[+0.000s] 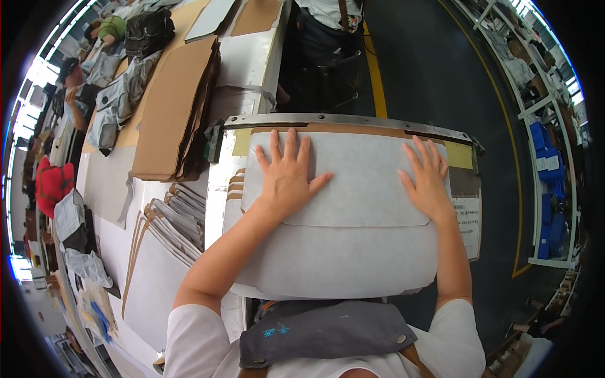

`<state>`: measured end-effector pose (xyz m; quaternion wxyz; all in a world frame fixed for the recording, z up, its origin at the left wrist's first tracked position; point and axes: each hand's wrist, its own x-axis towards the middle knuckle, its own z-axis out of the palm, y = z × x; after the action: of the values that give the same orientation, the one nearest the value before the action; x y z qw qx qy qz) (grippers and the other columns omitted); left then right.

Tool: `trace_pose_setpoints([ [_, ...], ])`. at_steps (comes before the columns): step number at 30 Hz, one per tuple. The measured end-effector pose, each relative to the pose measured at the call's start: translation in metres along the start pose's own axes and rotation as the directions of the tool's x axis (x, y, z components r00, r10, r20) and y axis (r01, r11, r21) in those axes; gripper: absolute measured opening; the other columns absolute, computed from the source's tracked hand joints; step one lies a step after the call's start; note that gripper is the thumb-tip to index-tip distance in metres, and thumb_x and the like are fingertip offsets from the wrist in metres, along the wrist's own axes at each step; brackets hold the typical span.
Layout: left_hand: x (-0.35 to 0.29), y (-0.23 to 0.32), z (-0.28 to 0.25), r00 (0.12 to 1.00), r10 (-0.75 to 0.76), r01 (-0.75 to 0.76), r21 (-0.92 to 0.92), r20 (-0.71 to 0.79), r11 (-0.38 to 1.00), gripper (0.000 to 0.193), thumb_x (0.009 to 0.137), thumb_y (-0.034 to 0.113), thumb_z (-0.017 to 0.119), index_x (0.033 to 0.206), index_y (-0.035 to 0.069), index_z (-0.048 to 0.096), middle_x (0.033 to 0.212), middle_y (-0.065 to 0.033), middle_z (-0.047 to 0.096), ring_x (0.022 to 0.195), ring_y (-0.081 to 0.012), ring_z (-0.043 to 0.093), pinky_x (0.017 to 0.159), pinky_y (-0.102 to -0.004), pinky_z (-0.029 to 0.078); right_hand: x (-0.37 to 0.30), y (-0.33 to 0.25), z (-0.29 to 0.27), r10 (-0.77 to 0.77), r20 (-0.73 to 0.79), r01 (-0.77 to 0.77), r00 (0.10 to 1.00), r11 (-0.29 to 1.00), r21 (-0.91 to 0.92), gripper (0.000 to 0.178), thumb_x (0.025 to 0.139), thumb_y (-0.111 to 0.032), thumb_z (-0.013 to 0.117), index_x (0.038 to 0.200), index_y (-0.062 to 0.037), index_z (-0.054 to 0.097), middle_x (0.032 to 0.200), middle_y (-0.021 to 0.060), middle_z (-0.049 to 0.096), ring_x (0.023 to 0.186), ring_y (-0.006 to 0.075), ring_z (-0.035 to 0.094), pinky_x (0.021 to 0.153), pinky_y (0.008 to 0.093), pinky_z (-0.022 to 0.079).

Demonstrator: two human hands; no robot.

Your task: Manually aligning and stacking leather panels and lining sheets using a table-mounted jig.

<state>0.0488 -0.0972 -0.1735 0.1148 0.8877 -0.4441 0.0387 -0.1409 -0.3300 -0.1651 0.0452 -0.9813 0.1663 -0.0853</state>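
A large white sheet-like panel (353,261) with rounded corners lies in front of me on a work table. Its upper part (353,183), bounded by a straight fold or edge, reaches to the table's far side. A brown strip (372,131) shows along the far edge, beside a metal bar (353,121) fixed across the table. My left hand (287,179) rests flat on the upper part at the left, fingers spread. At the right edge my right hand (428,179) lies flat too, fingers apart. Neither hand grips anything.
Left of me stand a stack of brown boards (173,107) and a fanned pile of white-and-brown panels (157,264). Grey bags (120,97) and a red bag (54,186) lie farther left. At right, a rack holds blue bins (548,160) past a dark walkway. A person (74,94) is at far left.
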Motion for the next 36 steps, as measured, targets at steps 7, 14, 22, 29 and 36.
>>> trace_pose_setpoints([
  [7,0.001,-0.003,0.0,1.0,-0.002,0.002,-0.019,0.001,1.0,0.077,0.082,0.054,0.063,0.133,-0.001,0.044,0.138,-0.0181,0.038,0.132,-0.039,0.029,0.101,-0.0693,0.02,0.001,0.0,0.004,-0.017,-0.058,0.019,0.998,0.999,0.034,0.052,0.089,-0.029,0.061,0.135,-0.0087,0.045,0.139,0.0142,0.035,0.134,0.035,0.025,0.108,0.0537,0.018],
  [14,0.0,-0.003,-0.001,0.995,0.067,-0.065,0.036,-0.078,0.997,0.076,0.081,0.052,0.064,0.128,-0.005,0.046,0.128,-0.0182,0.043,0.121,-0.0356,0.037,0.102,-0.0526,0.025,0.001,0.0,0.002,0.007,-0.113,0.003,0.994,0.996,0.085,0.048,0.085,-0.028,0.066,0.127,-0.0086,0.05,0.13,0.014,0.04,0.127,0.0322,0.032,0.106,0.053,0.02],
  [22,-0.005,-0.01,0.001,0.992,0.035,-0.027,0.066,-0.117,0.997,0.071,0.081,0.05,0.066,0.128,-0.001,0.047,0.127,-0.0207,0.044,0.12,-0.0388,0.038,0.1,-0.054,0.028,0.002,0.008,0.004,0.043,-0.148,-0.027,0.988,0.993,0.111,0.048,0.083,-0.029,0.068,0.123,-0.0078,0.054,0.126,0.0131,0.043,0.122,0.0323,0.037,0.102,0.0502,0.027],
  [29,0.008,-0.042,-0.021,0.963,-0.259,0.26,0.005,-0.078,0.966,0.077,0.073,0.042,0.077,0.13,0.0,0.046,0.119,-0.0274,0.051,0.1,-0.0449,0.051,0.086,-0.0477,0.045,-0.004,0.033,-0.002,0.434,-0.173,-0.431,0.884,0.901,0.056,0.058,0.081,-0.031,0.072,0.129,-0.0047,0.052,0.124,0.0155,0.048,0.115,0.0357,0.043,0.096,0.049,0.038],
  [36,0.028,-0.075,-0.039,0.91,-0.405,0.405,-0.414,0.091,0.815,0.056,0.071,0.02,0.081,0.115,-0.006,0.058,0.101,-0.0241,0.062,0.084,-0.034,0.065,0.073,-0.0368,0.051,0.013,0.033,-0.015,0.481,-0.079,-0.462,0.873,0.868,0.181,0.063,0.077,-0.028,0.076,0.127,-0.0002,0.052,0.12,0.0207,0.055,0.109,0.0391,0.055,0.093,0.0445,0.045],
])
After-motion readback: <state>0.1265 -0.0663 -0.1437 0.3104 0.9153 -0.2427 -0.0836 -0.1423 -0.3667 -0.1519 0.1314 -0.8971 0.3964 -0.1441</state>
